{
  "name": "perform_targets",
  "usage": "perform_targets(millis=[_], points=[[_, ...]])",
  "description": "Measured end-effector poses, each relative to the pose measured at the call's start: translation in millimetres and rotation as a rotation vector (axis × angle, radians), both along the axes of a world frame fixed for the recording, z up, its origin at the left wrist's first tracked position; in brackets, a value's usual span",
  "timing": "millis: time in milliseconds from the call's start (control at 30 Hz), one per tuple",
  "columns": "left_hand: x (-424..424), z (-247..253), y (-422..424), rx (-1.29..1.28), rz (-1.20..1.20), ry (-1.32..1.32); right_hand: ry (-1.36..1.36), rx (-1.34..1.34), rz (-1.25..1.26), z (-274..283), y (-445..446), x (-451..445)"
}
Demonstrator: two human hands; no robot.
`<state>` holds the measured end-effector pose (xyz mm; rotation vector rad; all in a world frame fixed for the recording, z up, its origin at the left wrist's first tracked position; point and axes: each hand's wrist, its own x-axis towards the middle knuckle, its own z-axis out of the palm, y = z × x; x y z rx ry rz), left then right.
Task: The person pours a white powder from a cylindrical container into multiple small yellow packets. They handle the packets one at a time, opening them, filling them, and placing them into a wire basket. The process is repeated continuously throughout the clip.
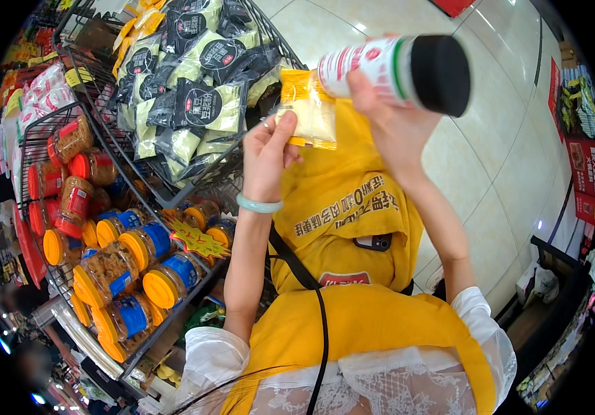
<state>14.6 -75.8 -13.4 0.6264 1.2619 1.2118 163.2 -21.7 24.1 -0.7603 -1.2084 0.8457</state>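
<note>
My left hand point(271, 142) pinches a small yellow and clear plastic sachet of pale powder point(312, 116) by its left side. A white cylindrical container with a green band and a black lid point(380, 70) is gripped in my right hand point(396, 124), tilted nearly level, its white end right beside the sachet's upper right edge. Left of my left hand, a wire basket point(178, 194) holds a heap of black and pale green sachets point(204, 104). Both hands are above the lap of a yellow apron point(339, 192).
Below the sachets, a second wire basket point(48, 116) holds jars with red lids point(74, 205) and jars with yellow lids point(105, 275). A starburst price sign point(199, 238) is fixed to its edge. Shelves with goods point(580, 104) line the right; a person point(35, 332) is at lower left.
</note>
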Motion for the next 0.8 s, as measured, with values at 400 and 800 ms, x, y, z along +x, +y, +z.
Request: perform_targets(millis=[400,800], points=[[29,-27,-4,-0.16,0.273,-0.167,-0.6,0.1,0.363,-1,44,-26],[31,-24,-14,0.096,0.25,-0.161,-0.442,0.024,0.216,14,37,-24]])
